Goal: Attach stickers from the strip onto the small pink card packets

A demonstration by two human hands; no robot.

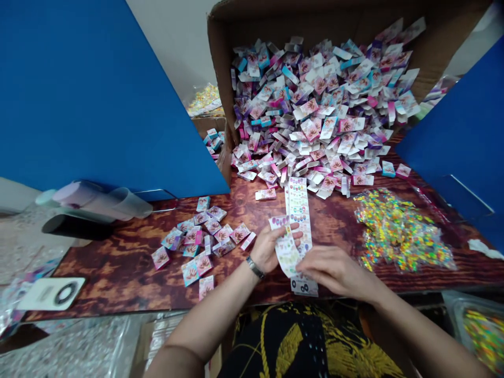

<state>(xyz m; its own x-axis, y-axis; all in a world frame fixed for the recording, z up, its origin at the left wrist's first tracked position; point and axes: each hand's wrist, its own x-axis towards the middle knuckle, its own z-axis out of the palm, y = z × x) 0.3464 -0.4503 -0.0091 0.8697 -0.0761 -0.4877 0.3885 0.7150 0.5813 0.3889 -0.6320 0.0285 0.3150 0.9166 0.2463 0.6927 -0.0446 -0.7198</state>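
Observation:
My left hand [271,247], with a watch on its wrist, is closed on a curled white sticker sheet [285,247] printed with small coloured shapes. My right hand [334,270] pinches the lower edge of the same sheet from the right. Under both hands lies a stack of long sticker strips [299,210] on the dark wooden table [118,262]. A scatter of small pink, blue and white packets [205,239] lies to the left of my left hand.
A tipped cardboard box [220,58] spills a big heap of small packets [318,110] onto the table's far side. Clear bags of bright stickers [401,233] lie at the right. Blue panels [79,89] stand on both sides. A white phone [51,293] lies at the left edge.

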